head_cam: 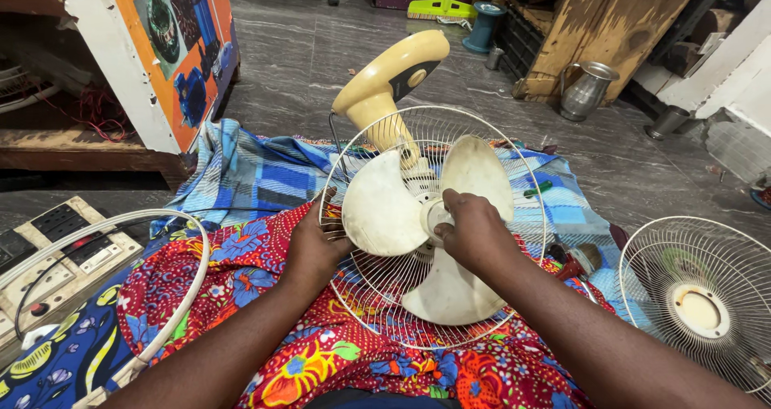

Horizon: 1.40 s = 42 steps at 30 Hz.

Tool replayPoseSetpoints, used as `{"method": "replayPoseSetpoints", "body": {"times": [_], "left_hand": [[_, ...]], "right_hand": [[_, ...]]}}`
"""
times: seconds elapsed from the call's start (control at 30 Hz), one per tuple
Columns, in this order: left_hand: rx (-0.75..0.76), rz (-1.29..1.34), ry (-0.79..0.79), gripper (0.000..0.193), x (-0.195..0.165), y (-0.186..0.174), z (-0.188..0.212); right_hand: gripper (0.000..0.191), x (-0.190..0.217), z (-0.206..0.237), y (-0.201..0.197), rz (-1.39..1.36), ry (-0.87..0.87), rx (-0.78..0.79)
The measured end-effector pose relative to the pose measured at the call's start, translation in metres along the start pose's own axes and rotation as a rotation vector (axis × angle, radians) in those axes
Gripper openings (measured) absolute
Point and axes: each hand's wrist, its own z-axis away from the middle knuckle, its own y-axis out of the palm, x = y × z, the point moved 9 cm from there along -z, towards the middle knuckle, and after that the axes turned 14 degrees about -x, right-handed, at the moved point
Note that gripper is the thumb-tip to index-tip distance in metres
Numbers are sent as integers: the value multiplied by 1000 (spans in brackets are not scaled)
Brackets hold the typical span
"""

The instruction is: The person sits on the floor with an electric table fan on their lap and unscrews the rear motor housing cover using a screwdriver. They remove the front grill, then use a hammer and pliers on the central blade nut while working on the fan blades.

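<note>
Across the person's lap, over a red flowered cloth (241, 272), a cream plastic three-bladed fan with a white wire rear guard (377, 293) is lying face up, its blades (381, 212) spread around the hub. The right hand (474, 232) is resting directly on that hub — its grip is closing narrowly around the small cap at the blade centre, fingers curling over it. The left hand (313, 244) is sitting at the guard's left rim, its grip pinching the wires beside the nearest blade. So the hub is lying under the right hand, the nearer of the two, and to the right of the left hand. The fan's long axis is running away from the person: from the guard up through the neck to the cream oval base (389, 76) with a dark control panel, tilting off toward the grey stone floor (297, 56).

A detached white wire front guard (699, 305) is lying well apart at the right. At the upper left, an orange rectangular poster with blue and dark pictures (181, 40) is covering a white board — upright, slightly slanted. A cream switchboard with dark sockets (56, 252) is lying at the left.
</note>
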Motion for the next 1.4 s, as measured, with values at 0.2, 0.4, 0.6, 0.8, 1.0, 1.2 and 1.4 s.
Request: {"method": "replayPoseSetpoints", "body": {"times": [0.2, 0.4, 0.6, 0.8, 1.0, 1.2, 1.4], "left_hand": [[-28, -17, 84, 61, -5, -4, 2], [-37, -91, 14, 63, 2, -3, 2], [-12, 28, 57, 72, -6, -1, 3], [-11, -45, 58, 71, -4, -2, 3], [25, 41, 59, 89, -2, 1, 3], [49, 50, -73, 105, 2, 4, 3], [17, -138, 182, 147, -39, -5, 17]], "right_hand": [[40, -24, 0, 5, -78, 181, -43], [33, -25, 0, 10, -147, 211, -21], [36, -14, 3, 1, -124, 114, -38], [36, 4, 1, -2, -80, -56, -16], [41, 4, 3, 2, 29, -8, 97], [38, 13, 4, -4, 44, -67, 93], [28, 8, 4, 0, 85, -79, 87]]}}
